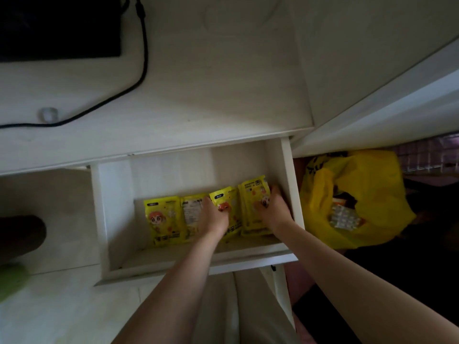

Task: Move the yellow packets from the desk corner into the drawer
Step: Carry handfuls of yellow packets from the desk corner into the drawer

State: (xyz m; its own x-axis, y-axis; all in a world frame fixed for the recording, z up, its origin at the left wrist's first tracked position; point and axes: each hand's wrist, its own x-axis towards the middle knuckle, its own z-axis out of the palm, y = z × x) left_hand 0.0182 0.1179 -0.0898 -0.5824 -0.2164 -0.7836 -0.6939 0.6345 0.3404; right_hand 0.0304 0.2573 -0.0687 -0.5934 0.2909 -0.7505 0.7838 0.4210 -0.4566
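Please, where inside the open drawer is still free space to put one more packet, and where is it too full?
The back of the drawer, between the rear wall and the tops of the yellow packets, is bare. A narrow strip along the left wall is bare too. The front right is crowded: packets lie side by side there, under the left hand and right hand.

Drawer (288, 175) is pulled out below the desk (198, 83) edge. Four packets (164, 219) lie in a row in its front half (rightmost overlaps its neighbour). My left hand (213, 217) rests mid-row, my right hand (273, 209) at the drawer's right wall. Bag (372, 194) right of drawer.
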